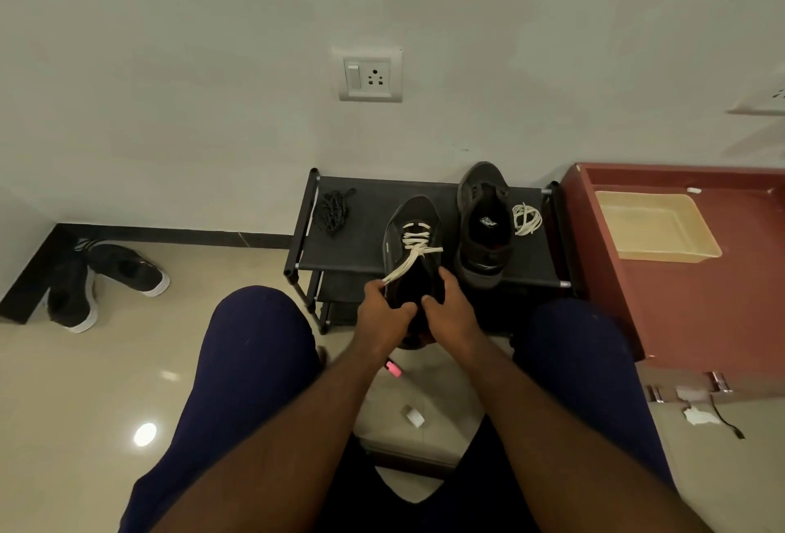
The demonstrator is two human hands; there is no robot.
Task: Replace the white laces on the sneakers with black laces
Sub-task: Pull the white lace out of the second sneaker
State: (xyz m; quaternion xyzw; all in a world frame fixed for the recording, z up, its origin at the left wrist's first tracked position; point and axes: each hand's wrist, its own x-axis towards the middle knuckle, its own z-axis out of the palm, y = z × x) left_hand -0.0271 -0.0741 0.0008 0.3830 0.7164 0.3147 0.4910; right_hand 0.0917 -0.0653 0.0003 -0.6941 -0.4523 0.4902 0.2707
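A low black shoe rack [352, 247] stands against the far wall. Over its near edge the person holds a black sneaker [414, 216] with its long axis running near to far, toe toward the wall, while a second, unlaced sneaker [484, 230] lies on the rack just right of it, pointing the same way. The left hand [384, 313] and right hand [451, 313] both curl around the heel end, gripping it from either side, and the threaded white lace [414, 245] trails down to the left fingers. A bundle of black laces [333, 209] lies far left on the rack and a loose white lace [526, 219] far right.
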